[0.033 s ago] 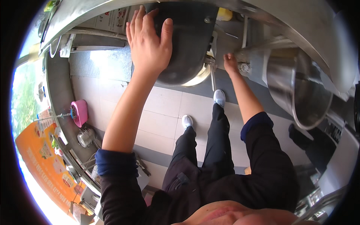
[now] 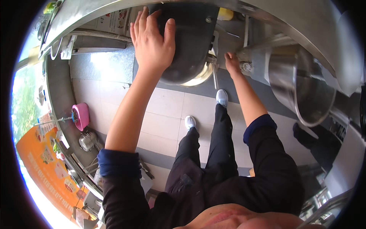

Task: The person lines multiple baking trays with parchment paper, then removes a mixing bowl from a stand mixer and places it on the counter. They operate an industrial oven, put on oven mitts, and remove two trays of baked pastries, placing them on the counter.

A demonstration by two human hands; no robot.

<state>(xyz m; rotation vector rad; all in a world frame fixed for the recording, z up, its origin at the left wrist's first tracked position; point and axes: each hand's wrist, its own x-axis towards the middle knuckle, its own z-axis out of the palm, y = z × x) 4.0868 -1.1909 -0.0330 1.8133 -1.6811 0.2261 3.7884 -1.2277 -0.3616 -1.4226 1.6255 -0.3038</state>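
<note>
My left hand [image 2: 153, 44] lies on or just over the dark, smooth top of a black round-ended appliance [image 2: 187, 57], with fingers and thumb spread and no object in it. Below the black top shows a shiny curved metal rim [image 2: 198, 78]. A short metal lever [image 2: 215, 76] sticks out from the appliance's right side. To the right of that lever is my right hand [image 2: 232, 65], its fingers curled in. A gap separates it from the lever, and whatever it may hold is hidden.
A large steel pot [image 2: 295, 84] stands tilted on the right, beside a pipe fitting [image 2: 246, 67]. The curved metal counter edge [image 2: 267, 19] spans the top. On the left are a pink bin [image 2: 81, 116], a metal pot [image 2: 88, 141] and an orange poster [image 2: 49, 168]. My shoes [image 2: 190, 122] rest on tiles.
</note>
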